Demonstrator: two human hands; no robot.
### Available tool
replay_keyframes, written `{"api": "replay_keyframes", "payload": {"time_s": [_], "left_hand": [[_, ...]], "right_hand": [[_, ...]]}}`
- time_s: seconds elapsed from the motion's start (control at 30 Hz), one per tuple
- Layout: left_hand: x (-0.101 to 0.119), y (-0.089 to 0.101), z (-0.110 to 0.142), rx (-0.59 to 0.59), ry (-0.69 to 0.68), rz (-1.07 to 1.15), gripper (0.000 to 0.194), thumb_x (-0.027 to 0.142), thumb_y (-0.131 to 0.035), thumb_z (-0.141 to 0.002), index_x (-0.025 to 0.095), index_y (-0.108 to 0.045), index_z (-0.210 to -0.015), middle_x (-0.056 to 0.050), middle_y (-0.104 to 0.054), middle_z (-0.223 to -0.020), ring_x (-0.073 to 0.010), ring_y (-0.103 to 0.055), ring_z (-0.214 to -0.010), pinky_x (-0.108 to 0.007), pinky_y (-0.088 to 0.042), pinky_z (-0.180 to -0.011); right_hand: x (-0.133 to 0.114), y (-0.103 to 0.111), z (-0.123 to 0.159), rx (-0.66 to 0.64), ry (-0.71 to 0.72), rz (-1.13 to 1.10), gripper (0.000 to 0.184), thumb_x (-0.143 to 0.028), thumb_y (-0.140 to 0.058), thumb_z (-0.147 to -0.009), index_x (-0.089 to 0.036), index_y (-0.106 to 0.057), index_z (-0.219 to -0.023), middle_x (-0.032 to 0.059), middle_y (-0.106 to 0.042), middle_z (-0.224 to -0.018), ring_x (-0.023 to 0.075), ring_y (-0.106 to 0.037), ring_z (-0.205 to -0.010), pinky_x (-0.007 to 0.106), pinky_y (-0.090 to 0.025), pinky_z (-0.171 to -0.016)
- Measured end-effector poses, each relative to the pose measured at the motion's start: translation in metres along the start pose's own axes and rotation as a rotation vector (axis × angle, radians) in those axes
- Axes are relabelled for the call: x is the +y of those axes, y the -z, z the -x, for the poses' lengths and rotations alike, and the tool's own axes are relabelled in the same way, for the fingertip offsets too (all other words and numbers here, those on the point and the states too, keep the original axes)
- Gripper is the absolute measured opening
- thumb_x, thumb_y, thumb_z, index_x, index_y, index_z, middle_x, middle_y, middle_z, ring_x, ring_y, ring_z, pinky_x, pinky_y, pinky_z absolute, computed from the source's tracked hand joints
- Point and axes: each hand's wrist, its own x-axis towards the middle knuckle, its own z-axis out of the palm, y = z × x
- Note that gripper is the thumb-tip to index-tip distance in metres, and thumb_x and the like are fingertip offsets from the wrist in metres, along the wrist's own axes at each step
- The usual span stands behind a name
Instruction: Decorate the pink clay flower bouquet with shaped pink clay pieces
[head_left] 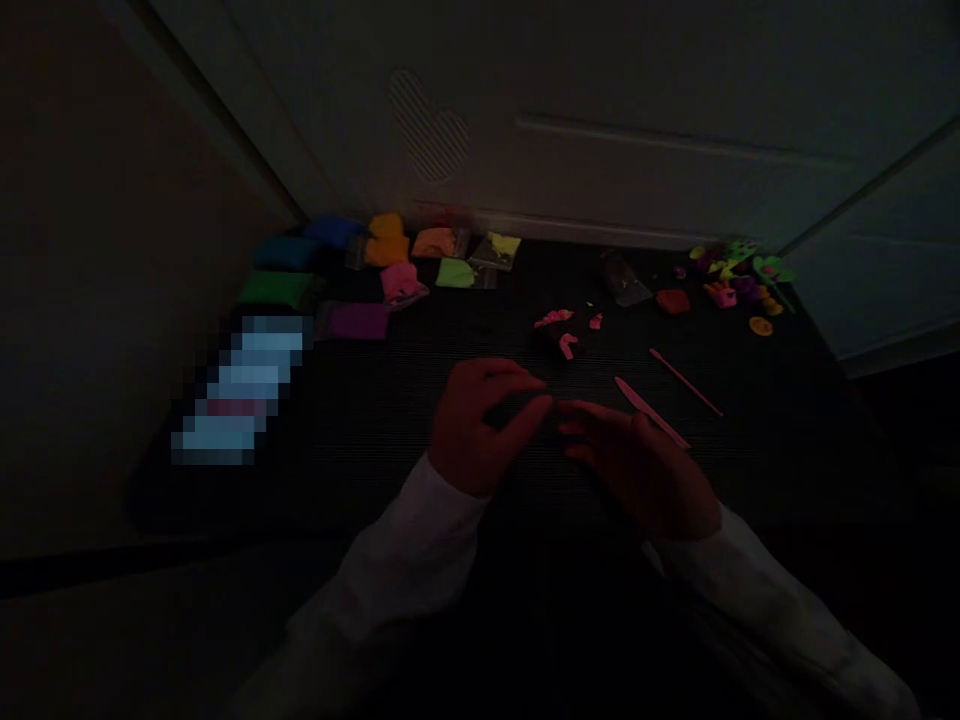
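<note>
In dim light my left hand [487, 425] is held over the dark table, its thumb and fingertips drawn close together in a pinch. Anything between those tips is too small or dark to make out. Facing it, my right hand [649, 470] has its fingers stretched out to the left, almost meeting the left fingertips. Just beyond both hands lies a dark lump with pink pieces [568, 346] on it. A pink plastic knife [651, 412] lies by my right hand, and a thin pink modelling stick [686, 382] rests farther right.
Bagged coloured clay, including a purple pack [360, 322] and a green pack [276, 288], lines the back left. A blurred bright rectangle [244, 390] lies at left. Small clay flowers [739, 265], a red lump [673, 301] and a clear bag [624, 280] sit back right, before a pale panel [600, 180].
</note>
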Motion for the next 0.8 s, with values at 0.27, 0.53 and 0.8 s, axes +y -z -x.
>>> {"api": "replay_keyframes", "payload": {"time_s": [0.27,0.53,0.8], "left_hand": [[0.009,-0.014,0.021,-0.206,0.397,0.388,0.012,0.028,-0.062,-0.066,0.02,-0.066,-0.074,-0.001,-0.062,-0.081,-0.0126,-0.058,-0.077,-0.026,-0.046,-0.071],[0.012,-0.017,0.024,-0.211,0.579,0.487,0.012,0.028,-0.061,-0.067,0.019,-0.065,-0.073,0.0,-0.063,-0.079,-0.0129,-0.058,-0.076,-0.027,-0.045,-0.074],[0.02,-0.014,0.025,-0.217,0.626,0.52,0.018,0.028,-0.054,-0.072,0.02,-0.067,-0.082,-0.002,-0.066,-0.088,-0.0146,-0.06,-0.079,-0.029,-0.047,-0.073]], "right_hand": [[0.006,-0.002,0.005,0.035,0.23,0.576,0.041,-0.043,-0.022,-0.087,-0.03,-0.046,-0.118,0.0008,-0.04,-0.128,0.0195,-0.035,-0.119,0.039,-0.032,-0.096],[0.014,-0.008,0.008,0.088,0.434,1.102,0.049,-0.04,-0.033,-0.083,-0.022,-0.031,-0.129,0.0072,-0.022,-0.136,0.0237,-0.032,-0.117,0.043,-0.028,-0.098],[0.02,-0.009,0.005,0.112,0.466,1.34,0.06,-0.044,-0.041,-0.078,-0.026,-0.021,-0.133,0.0075,-0.012,-0.14,0.0307,-0.033,-0.114,0.05,-0.029,-0.093]]}}
